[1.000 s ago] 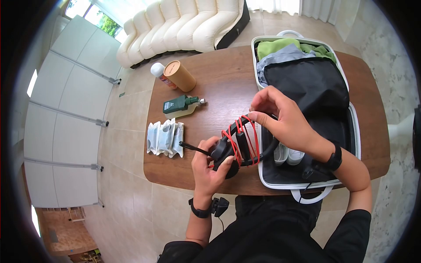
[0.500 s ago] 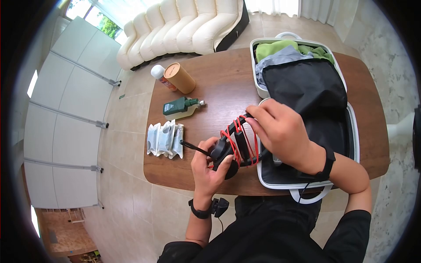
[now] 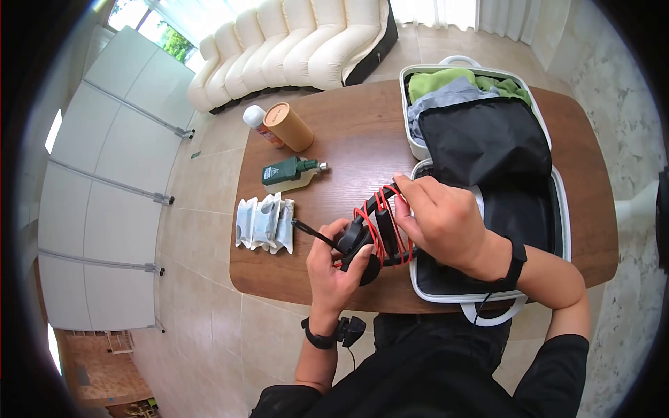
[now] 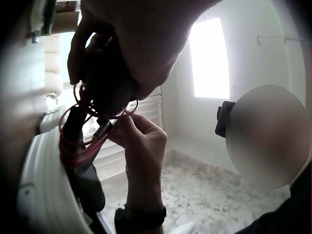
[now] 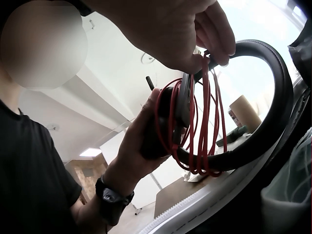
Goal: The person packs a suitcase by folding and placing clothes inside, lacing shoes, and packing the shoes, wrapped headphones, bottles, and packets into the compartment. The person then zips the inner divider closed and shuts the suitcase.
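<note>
A black over-ear headset [image 3: 370,271] with a boom microphone [image 3: 312,232] is held up over the table's front part. My left hand [image 3: 329,273] grips it by the ear cups, thumb on the near side. Red cable [image 5: 209,172] is wound in several loops around the headset. At the top of these loops, my right hand [image 3: 446,221] pinches the cable between thumb and fingertips, right against the headband [image 5: 284,92]. Below the right hand lies the open suitcase [image 3: 566,233], its near half partly hidden by that hand.
The suitcase's far half holds green clothes [image 3: 442,82] and grey clothes [image 3: 440,99], with a black flap [image 3: 481,136] over them. Across the wooden table stand a cardboard tube [image 3: 290,129] and a white-capped can [image 3: 255,117]; a green-labelled bottle [image 3: 284,170] and white packets [image 3: 263,223] lie nearer.
My right hand has turned over and shifted left, its fingers drawing in at the cable; it now covers the white shoes seen earlier in the suitcase. The left hand keeps its grip on the headset.
</note>
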Demonstrator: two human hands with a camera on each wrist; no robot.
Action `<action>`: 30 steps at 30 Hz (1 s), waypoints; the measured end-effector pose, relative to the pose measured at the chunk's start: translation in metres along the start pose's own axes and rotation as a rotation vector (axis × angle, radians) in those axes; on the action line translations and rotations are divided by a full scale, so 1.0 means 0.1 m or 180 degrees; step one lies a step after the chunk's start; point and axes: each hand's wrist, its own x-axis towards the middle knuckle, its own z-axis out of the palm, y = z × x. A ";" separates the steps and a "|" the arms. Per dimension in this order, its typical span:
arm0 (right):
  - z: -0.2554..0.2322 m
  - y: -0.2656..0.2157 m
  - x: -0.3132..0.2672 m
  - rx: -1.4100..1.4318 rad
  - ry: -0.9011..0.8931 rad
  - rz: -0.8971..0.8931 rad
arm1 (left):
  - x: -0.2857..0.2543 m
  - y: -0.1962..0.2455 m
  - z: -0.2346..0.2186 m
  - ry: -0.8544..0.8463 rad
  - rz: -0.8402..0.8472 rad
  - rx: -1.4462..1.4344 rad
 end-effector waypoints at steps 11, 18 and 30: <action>0.06 -0.04 0.00 -0.0035 0.0035 0.0118 | 0.00 0.01 0.04 0.0167 -0.0100 0.0193; 0.01 -0.01 0.06 0.0254 -0.0195 0.0293 | -0.01 0.00 0.05 0.0212 -0.0189 0.0123; -0.05 -0.01 0.20 0.1689 -0.0477 0.1457 | 0.00 -0.01 0.05 0.0203 -0.0278 0.0037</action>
